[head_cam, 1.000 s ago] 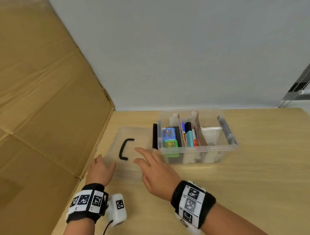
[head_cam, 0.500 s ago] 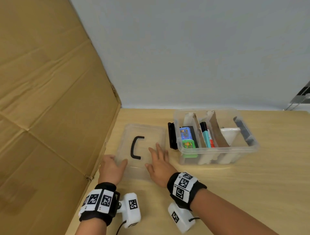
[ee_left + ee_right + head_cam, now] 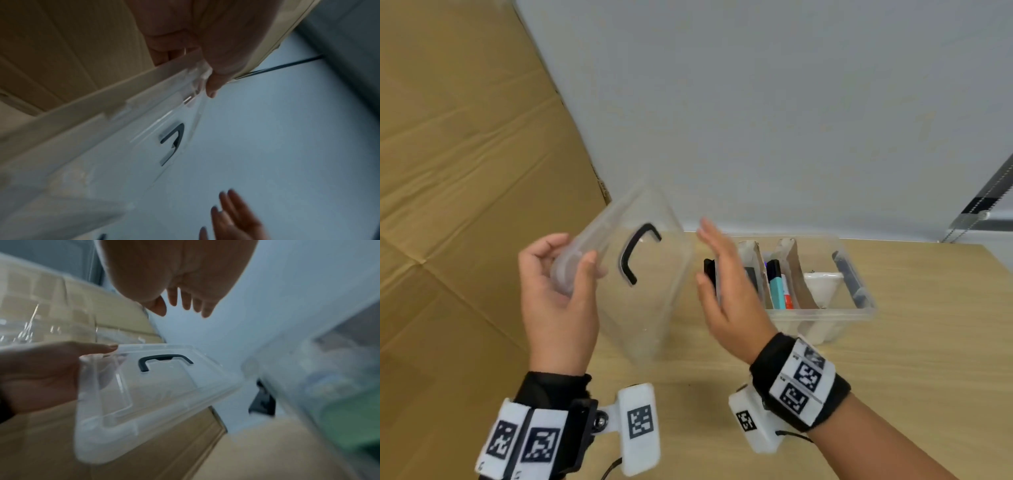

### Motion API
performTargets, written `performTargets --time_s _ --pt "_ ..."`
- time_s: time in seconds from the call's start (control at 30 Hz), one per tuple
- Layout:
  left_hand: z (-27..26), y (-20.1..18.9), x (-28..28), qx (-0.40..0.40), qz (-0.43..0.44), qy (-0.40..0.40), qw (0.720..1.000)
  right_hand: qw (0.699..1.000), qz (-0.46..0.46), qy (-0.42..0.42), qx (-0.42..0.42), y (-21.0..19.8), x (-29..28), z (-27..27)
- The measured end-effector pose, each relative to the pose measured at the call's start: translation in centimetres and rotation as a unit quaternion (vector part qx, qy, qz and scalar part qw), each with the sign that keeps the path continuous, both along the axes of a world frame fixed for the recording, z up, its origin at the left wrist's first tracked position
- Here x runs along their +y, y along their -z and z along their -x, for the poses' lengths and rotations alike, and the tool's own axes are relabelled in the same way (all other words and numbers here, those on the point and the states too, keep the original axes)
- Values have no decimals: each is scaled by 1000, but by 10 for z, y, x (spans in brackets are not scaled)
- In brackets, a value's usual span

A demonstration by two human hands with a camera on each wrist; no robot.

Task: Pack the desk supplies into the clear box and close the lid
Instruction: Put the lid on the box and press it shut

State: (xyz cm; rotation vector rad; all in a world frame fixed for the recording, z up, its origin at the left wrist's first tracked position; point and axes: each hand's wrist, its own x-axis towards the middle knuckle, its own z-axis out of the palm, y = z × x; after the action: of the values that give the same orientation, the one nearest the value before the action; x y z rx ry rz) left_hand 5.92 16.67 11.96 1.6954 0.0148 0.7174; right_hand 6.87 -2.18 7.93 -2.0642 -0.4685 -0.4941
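The clear lid [image 3: 650,308] with its black handle [image 3: 635,255] is up off the table, tilted. My left hand [image 3: 571,260] grips its left edge, thumb on top; the left wrist view shows the thumb [image 3: 213,81] on the rim. My right hand [image 3: 709,253] hovers beside the lid's right edge with straight fingers, holding nothing. In the right wrist view its fingers [image 3: 185,301] are apart from the lid [image 3: 164,394]. The clear box [image 3: 859,310] stands on the table behind the right hand, holding markers [image 3: 779,291], cardboard dividers and white items.
A large cardboard panel [image 3: 465,171] leans along the left side. A grey wall [image 3: 791,102] stands behind the wooden table [image 3: 893,394]. Black latches [image 3: 849,277] sit on both ends of the box. A metal rail [image 3: 989,202] shows at far right.
The lid lay flat on the table under both hands; my left hand has now lifted and tilted it. My right hand has come off it and risen beside it.
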Motion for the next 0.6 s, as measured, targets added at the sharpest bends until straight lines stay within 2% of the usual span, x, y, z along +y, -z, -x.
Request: performTargets --time_s 0.07,0.13,0.2,0.27,0.4,0.47,0.53,0.6 --pt "9 -21 -11 -30 35 32 998 996 -46 74 -13 -16 -21 -5" --pt "15 -35 -25 -41 63 78 994 988 -61 141 19 -25 -48 -11" --pt "18 -44 -46 -32 89 128 987 981 -102 149 75 -30 -78 -14" --pt "17 -47 -67 -27 112 163 980 976 -149 123 103 -31 -106 -12" --pt "4 -34 -102 1 134 185 973 964 -205 159 52 -21 -154 -4" --pt "-1 -17 -115 52 105 209 971 948 -243 198 55 -13 -172 -1" --pt "-5 3 -128 94 11 226 969 933 -257 231 98 -7 -185 0" --pt "-11 21 -139 118 -84 224 964 929 -229 239 167 0 -194 3"
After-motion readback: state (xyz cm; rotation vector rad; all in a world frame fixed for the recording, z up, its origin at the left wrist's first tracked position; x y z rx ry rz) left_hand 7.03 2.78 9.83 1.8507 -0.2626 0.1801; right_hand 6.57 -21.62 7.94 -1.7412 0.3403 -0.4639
